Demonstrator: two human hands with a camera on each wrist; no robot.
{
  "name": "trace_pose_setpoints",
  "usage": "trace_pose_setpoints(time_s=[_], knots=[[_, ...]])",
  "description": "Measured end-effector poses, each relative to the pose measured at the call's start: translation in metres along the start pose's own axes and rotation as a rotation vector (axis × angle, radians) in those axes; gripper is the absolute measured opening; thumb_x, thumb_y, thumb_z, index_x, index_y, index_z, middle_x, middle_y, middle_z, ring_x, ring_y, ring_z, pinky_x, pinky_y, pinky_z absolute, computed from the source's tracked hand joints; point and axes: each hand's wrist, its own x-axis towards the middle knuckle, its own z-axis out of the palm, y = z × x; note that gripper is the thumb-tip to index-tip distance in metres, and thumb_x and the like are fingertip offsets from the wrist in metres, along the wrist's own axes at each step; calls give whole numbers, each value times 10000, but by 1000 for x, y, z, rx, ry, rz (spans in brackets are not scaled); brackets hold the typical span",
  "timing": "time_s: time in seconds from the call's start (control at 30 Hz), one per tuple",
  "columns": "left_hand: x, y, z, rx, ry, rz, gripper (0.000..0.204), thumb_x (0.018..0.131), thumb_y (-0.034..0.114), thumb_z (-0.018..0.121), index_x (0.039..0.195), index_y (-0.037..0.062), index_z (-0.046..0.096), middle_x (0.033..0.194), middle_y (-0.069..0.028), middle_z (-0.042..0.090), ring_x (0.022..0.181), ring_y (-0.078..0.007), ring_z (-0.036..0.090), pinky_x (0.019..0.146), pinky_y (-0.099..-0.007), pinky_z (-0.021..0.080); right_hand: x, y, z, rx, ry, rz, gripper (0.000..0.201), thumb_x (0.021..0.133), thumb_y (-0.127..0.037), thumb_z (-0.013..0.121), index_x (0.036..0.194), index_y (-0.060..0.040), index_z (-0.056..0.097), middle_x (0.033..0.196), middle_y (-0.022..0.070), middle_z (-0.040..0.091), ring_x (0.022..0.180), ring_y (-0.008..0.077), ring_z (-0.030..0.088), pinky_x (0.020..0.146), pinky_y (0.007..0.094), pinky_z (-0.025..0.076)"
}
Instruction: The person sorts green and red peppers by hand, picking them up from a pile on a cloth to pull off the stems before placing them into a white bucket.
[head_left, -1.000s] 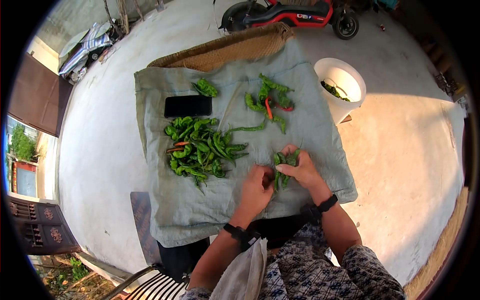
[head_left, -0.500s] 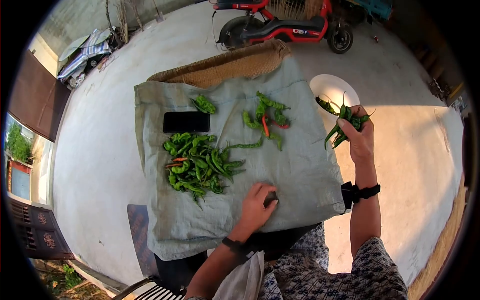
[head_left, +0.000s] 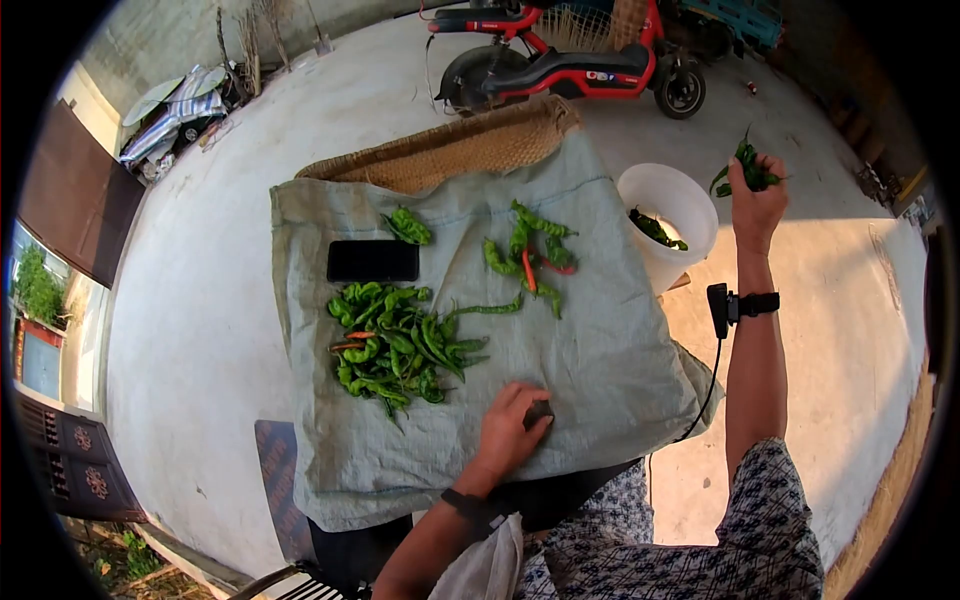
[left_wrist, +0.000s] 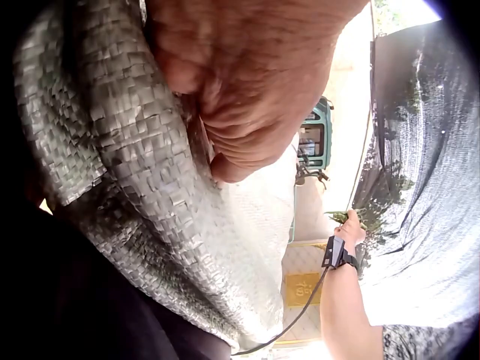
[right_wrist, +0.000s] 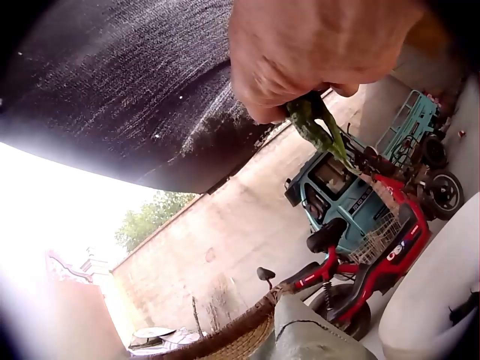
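Observation:
My right hand [head_left: 758, 207] is raised at the far right, gripping a small bunch of green chili peppers [head_left: 745, 172] beyond and right of the white bucket [head_left: 697, 219]. In the right wrist view one green pepper [right_wrist: 313, 129] hangs below the curled fingers. My left hand [head_left: 510, 430] rests on the grey woven sack cloth [head_left: 590, 400], fingers loosely bent, with a dark patch between thumb and fingers. Left of it lies a large pile of green chili peppers [head_left: 400, 345], a few orange-red among them. Farther back is a smaller group of green and red peppers [head_left: 522, 240].
A black phone [head_left: 373, 261] lies behind the pile, near a single green pepper [head_left: 408, 225]. The cloth covers a woven basket [head_left: 450, 150]. Some peppers [head_left: 655, 230] lie inside the bucket. A red electric scooter [head_left: 590, 70] stands behind. A black cable [head_left: 713, 390] hangs from the right wrist camera.
My right hand has lifted the bunch of peppers off the cloth and carried it right, past the bucket. The left hand has settled on the cloth.

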Motion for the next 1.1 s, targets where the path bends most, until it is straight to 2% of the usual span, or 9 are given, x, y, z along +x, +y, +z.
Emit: trace_pose_setpoints(time_s=[0.17,0.2,0.3,0.43,0.5,0.6,0.77,0.93,1.1], knots=[[2,2,-1,4,3,30,383,820,52,848,1174,109,715,1149,-110,684,1072,-369,679,892,-426,583,-9,43,15,-201,-141,173,398,851,-234,910,1092,-54,650,989,63,742,863,192,696,855,365,572],[1,2,-1,3,2,33,373,821,49,846,1167,104,716,1139,-110,680,1066,-371,675,889,-424,577,-10,52,16,-306,-313,279,537,818,-304,925,1211,-48,661,1161,148,758,1019,284,738,944,430,577],[2,8,-4,-13,-15,3,368,829,46,838,1171,103,713,1143,-117,676,1074,-372,670,905,-426,572,-39,132,19,-480,-564,176,680,790,-347,930,1329,-43,648,1317,226,709,1193,356,701,1025,470,557],[2,6,-3,-37,-26,-40,366,830,45,838,1173,94,720,1158,-114,682,1048,-349,695,892,-409,590,-60,108,11,-520,-669,229,708,796,-344,919,1368,-29,643,1348,261,684,1282,395,659,1067,478,544],[1,-1,0,-18,-26,-8,362,838,46,833,1179,90,718,1170,-110,679,1050,-340,698,892,-407,591,-69,76,12,-410,-623,84,521,882,-251,857,1315,-26,674,1300,196,713,1120,331,719,980,444,574],[-2,-11,5,-8,6,18,353,851,49,827,1183,90,717,1174,-93,675,1036,-305,711,848,-391,605,-94,-29,10,-130,-657,209,337,934,-113,795,1240,-20,690,1213,114,728,873,220,714,813,373,582],[-3,-8,3,-62,-12,-40,341,862,34,818,1182,82,711,1164,-84,671,957,-256,729,759,-355,618,-185,-131,3,183,-924,147,294,905,8,775,1176,-15,663,1098,77,683,693,138,634,650,303,518],[-3,-8,-1,-158,-2,-47,305,878,-13,791,1165,50,708,1143,-87,672,925,-231,731,760,-337,607,-272,-142,-8,239,-1193,173,285,870,12,768,1121,-39,645,1054,105,650,698,214,665,650,365,531],[-11,0,-15,-350,-21,-174,213,924,-39,753,1121,27,705,1072,-64,680,906,-168,709,741,-300,560,-308,-136,-20,157,-1160,103,285,874,-13,773,1122,-53,638,1059,105,643,718,257,679,670,400,541]])
